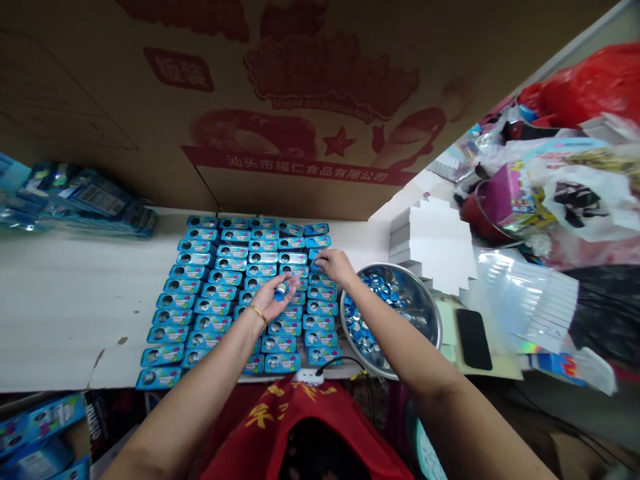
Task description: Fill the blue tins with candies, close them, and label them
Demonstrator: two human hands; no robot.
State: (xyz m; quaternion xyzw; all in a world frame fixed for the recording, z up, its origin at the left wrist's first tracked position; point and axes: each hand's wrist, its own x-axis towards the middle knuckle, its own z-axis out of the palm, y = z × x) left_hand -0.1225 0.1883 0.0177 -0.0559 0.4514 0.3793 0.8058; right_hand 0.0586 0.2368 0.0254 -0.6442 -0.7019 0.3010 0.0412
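My left hand (274, 297) is turned palm up over the rows of small blue boxes (212, 307), with a gold bangle at its wrist. A few round blue-and-silver caps (281, 291) rest in its half-curled fingers. My right hand (336, 265) reaches to a box near the back of the rightmost column, its thumb and fingertips pinched together at the top. What they pinch is too small to make out. Each box stands upright with a dark or silvery round spot on top. Beside my right forearm, a steel bowl (434, 313) holds many loose caps.
A large cardboard carton (300, 193) stands along the back. Flattened blue packages (95, 200) lie at the left. To the right are folded white cartons (440, 243), a black phone (474, 339), clear plastic sleeves (525, 293) and piled bags. A cable plugs into a white power strip (309, 377) in front.
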